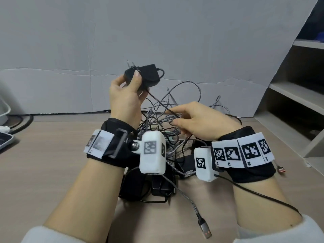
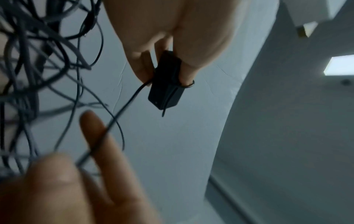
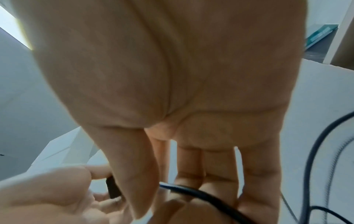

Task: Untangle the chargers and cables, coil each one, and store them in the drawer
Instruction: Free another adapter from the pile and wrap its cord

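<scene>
Black boxy plug-in charger [image 1: 142, 76] gripped in left hand [image 1: 125, 95] above grey-and-black cable tangle [image 1: 163, 123]; right hand [image 1: 198, 120], fingers loosely extended, touches its thin black lead [image 1: 158, 102]. Untangling under way; next, draw lead free.

Charger [image 1: 142, 76] above cable tangle [image 1: 163, 123] on table [image 1: 52, 155]

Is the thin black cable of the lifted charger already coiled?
No. From the charger in the left hand, its cable runs loose into the tangle.

The wristband [image 1: 242, 153] tags carry tiny labels, too small to read.
</scene>
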The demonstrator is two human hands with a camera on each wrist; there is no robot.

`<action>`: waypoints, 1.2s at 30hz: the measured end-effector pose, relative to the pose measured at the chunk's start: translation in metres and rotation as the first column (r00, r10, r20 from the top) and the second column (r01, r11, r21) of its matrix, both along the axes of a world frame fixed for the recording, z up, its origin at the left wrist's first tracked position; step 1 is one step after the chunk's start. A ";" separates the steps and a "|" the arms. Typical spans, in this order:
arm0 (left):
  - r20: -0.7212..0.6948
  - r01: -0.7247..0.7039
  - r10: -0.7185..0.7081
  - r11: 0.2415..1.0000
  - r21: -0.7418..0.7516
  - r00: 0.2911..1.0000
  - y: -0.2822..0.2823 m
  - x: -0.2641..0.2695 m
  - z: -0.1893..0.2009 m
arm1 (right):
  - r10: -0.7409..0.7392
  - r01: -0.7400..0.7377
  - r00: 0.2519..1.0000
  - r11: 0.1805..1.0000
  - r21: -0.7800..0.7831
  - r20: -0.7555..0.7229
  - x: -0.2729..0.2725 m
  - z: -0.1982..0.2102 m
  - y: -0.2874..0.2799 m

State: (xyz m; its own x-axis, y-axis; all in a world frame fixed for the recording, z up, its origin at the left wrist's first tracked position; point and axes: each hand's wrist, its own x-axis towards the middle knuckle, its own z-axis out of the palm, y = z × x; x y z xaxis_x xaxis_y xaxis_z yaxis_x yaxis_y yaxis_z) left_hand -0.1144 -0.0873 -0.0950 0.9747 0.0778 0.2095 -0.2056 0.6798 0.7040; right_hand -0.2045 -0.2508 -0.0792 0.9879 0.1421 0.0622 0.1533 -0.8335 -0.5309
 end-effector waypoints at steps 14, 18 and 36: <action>0.119 0.194 -0.465 0.570 0.798 0.877 0.001 -0.011 -0.004 | -0.263 0.068 0.804 0.931 0.357 0.534 -0.005 0.020 -0.032; 0.094 0.254 -0.536 0.538 0.804 0.839 0.001 -0.013 -0.004 | -0.291 0.060 0.804 0.908 0.415 0.519 -0.003 0.017 -0.035; -0.175 0.489 -0.469 0.867 0.097 0.866 -0.008 -0.015 0.007 | -0.048 0.033 0.996 0.982 0.185 0.073 0.014 -0.010 0.004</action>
